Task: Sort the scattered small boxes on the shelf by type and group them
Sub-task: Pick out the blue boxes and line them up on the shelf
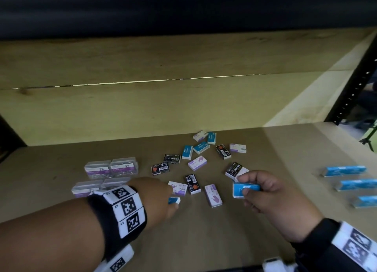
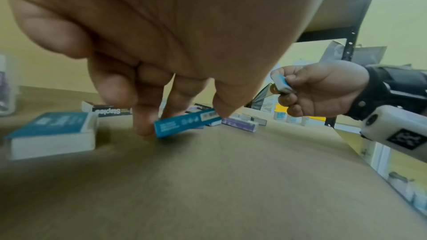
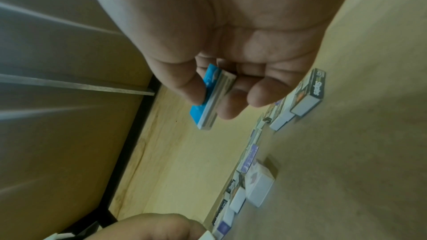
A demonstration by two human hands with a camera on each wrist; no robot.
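Observation:
Small staple boxes in blue, black [image 1: 172,158] and purple-and-white [image 1: 197,163] lie scattered on the brown shelf [image 1: 204,231]. My left hand [image 1: 172,202] pinches a blue box [image 1: 175,200] low over the shelf. In the left wrist view this blue box [image 2: 171,128] is tilted, one end raised, between the fingers and thumb of the left hand [image 2: 184,119]. My right hand [image 1: 243,187] holds another blue box [image 1: 251,187] above the shelf, pinched between thumb and fingers [image 3: 231,109]. That box [image 3: 208,101] shows edge-on in the right wrist view.
Clear plastic paper-clip boxes [image 1: 111,167] are grouped at the left. Long blue packs [image 1: 344,170] lie in a column at the right. A black shelf post [image 1: 355,84] stands at the back right, and a wooden back panel [image 1: 142,104] closes the rear.

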